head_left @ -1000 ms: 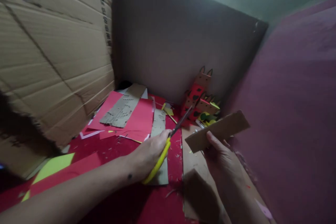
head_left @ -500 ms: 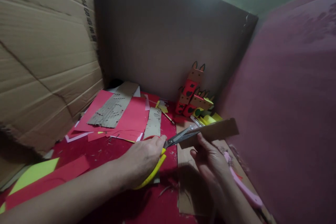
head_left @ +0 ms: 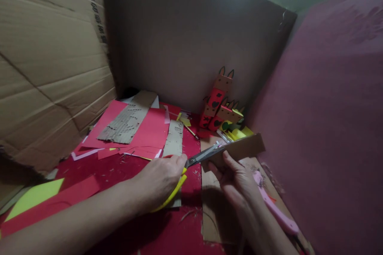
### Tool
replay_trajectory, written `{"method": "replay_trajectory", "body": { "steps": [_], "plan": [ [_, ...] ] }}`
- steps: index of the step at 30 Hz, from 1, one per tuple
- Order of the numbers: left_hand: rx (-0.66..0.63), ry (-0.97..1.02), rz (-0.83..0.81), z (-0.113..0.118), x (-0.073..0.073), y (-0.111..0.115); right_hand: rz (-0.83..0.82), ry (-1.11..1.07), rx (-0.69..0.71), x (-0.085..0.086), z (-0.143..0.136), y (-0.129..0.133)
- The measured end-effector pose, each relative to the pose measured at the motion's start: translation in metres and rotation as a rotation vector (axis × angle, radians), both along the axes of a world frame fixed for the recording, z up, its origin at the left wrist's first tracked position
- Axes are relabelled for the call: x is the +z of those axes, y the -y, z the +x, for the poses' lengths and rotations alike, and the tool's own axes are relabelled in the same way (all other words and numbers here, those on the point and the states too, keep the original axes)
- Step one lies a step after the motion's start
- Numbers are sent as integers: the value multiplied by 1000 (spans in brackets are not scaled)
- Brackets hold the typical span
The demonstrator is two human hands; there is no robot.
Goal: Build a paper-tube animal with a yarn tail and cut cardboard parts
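Note:
My left hand (head_left: 164, 177) is closed around the handles of a pair of scissors (head_left: 197, 160), whose yellow and red grips show about the fingers. The blades reach right and lie along the upper edge of a brown cardboard strip (head_left: 243, 148). They look nearly closed, with the strip's edge at them. My right hand (head_left: 235, 177) pinches that strip near its left part, thumb on the near face. Below both hands lies a flat piece of cardboard (head_left: 217, 215). Another narrow cardboard strip (head_left: 174, 137) lies partly hidden behind my left hand.
Decorated red and brown boxes with paper ears (head_left: 220, 91) stand at the back. Red paper sheets (head_left: 152, 129) carry a torn cardboard piece (head_left: 127, 121). A pink-handled tool (head_left: 277, 215) lies at right. A pencil (head_left: 191, 132) lies mid-table. Cardboard (head_left: 54, 63) walls the left side.
The scissor blades have come closer together along the strip's edge. The fingers of my right hand have shifted slightly left on the strip, and the view has moved a little.

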State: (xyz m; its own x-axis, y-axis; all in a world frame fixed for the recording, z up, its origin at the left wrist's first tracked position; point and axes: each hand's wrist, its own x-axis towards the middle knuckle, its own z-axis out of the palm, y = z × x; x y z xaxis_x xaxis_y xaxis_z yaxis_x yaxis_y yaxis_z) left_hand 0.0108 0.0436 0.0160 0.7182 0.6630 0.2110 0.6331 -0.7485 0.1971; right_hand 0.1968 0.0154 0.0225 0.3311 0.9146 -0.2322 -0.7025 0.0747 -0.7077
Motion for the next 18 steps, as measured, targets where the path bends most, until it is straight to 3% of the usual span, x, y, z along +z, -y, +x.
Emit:
{"method": "replay_trajectory", "body": {
  "steps": [14,18],
  "plan": [
    [-39,-197,216,0,1,2,-40,-71,-37,-1,-1,0],
    [27,-62,112,-8,0,-3,-36,-93,-66,1,0,-1]
  ]
}}
